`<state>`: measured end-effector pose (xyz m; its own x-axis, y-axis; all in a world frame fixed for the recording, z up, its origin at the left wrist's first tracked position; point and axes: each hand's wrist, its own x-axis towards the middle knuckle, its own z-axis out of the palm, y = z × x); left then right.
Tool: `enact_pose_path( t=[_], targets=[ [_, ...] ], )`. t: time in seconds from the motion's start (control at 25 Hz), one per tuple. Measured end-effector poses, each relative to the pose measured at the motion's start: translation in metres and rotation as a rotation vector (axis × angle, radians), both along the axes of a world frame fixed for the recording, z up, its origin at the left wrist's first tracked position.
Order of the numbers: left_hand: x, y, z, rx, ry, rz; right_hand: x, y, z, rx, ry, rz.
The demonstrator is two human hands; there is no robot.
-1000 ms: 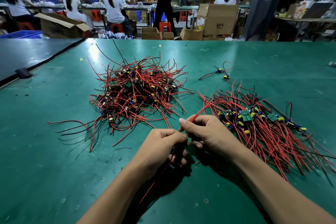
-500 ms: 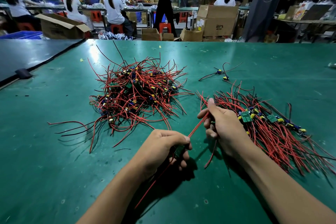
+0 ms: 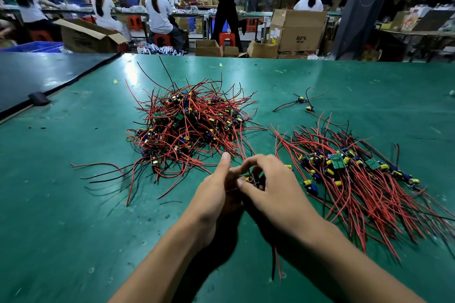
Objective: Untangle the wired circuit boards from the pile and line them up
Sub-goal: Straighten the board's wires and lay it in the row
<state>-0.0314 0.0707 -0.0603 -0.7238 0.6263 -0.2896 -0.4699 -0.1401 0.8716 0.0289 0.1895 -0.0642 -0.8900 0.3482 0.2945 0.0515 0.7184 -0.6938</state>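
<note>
- My right hand (image 3: pixel 273 192) pinches one wired board (image 3: pixel 251 179) with thumb and curled fingers, over the table (image 3: pixel 73 229).
- My left hand (image 3: pixel 214 197) is against it, thumb straight; fingers hidden, so I can't tell the grip.
- Tangled pile (image 3: pixel 187 125) is behind on the left, lined-up row (image 3: pixel 357 179) on the right.

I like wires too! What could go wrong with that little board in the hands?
The left hand and right hand pinch one circuit board; its red and black wires hang between the forearms and could snag on an arm. The right hand is close to the lined-up row, so a careless sweep might knock it crooked. Loose ends from the tangled pile reach near and might catch.
</note>
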Motion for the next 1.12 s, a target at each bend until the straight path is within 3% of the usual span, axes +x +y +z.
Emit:
enact_pose_path(
  t=[0.16, 0.36, 0.64, 0.92, 1.12],
  targets=[
    [0.002, 0.002, -0.002, 0.002, 0.065, 0.031, 0.002, 0.016, 0.005, 0.051, 0.064, -0.111],
    [0.002, 0.003, -0.001, -0.026, 0.094, 0.085, 0.01, 0.058, 0.025, 0.286, -0.148, -0.464],
    [0.001, 0.003, -0.001, -0.019, 0.188, 0.134, -0.059, 0.014, 0.023, 0.254, -0.097, -0.154],
    [0.0, -0.001, -0.008, -0.089, 0.326, 0.127, -0.148, 0.024, 0.019, 0.148, -0.273, -0.224],
    [-0.001, -0.001, -0.011, -0.084, 0.351, 0.131, -0.143, 0.022, 0.017, 0.123, -0.198, -0.266]
  ],
)
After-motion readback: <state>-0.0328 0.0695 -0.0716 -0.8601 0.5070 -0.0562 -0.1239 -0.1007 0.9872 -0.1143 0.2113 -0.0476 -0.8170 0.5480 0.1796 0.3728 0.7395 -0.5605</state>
